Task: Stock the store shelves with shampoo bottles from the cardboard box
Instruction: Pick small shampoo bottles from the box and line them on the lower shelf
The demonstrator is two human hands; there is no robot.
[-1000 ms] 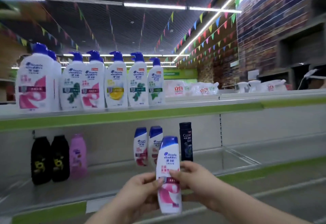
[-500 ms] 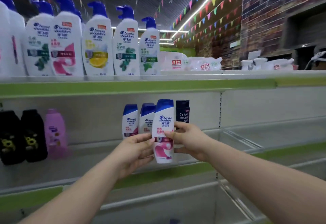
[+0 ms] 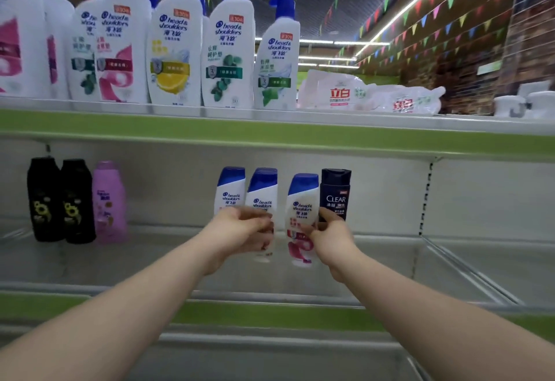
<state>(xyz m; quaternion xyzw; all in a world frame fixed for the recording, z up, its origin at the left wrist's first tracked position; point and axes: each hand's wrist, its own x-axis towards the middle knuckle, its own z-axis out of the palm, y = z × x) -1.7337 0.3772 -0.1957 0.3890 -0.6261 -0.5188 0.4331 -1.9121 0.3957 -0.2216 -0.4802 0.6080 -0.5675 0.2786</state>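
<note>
On the middle shelf (image 3: 390, 263) stands a small white shampoo bottle with a blue cap and pink label (image 3: 302, 200). My right hand (image 3: 332, 241) grips its lower right side. A dark CLEAR bottle (image 3: 335, 191) stands right beside it. My left hand (image 3: 240, 232) curls around the lower part of the neighbouring small white bottle (image 3: 262, 193). A third small white bottle (image 3: 230, 187) stands just left of that one, partly hidden by my left hand. The cardboard box is out of view.
Two black bottles (image 3: 45, 200) and a lilac bottle (image 3: 108, 200) stand at the shelf's left. Large white pump bottles (image 3: 174, 50) and white refill pouches (image 3: 345, 92) line the top shelf (image 3: 330, 137). A clear divider (image 3: 465, 269) bounds the bay on the right.
Both arms reached forward into the shelf. The pink-label bottle moved from in front of the shelf to a spot beside the CLEAR bottle. My left hand shifted onto the neighbouring bottle.
</note>
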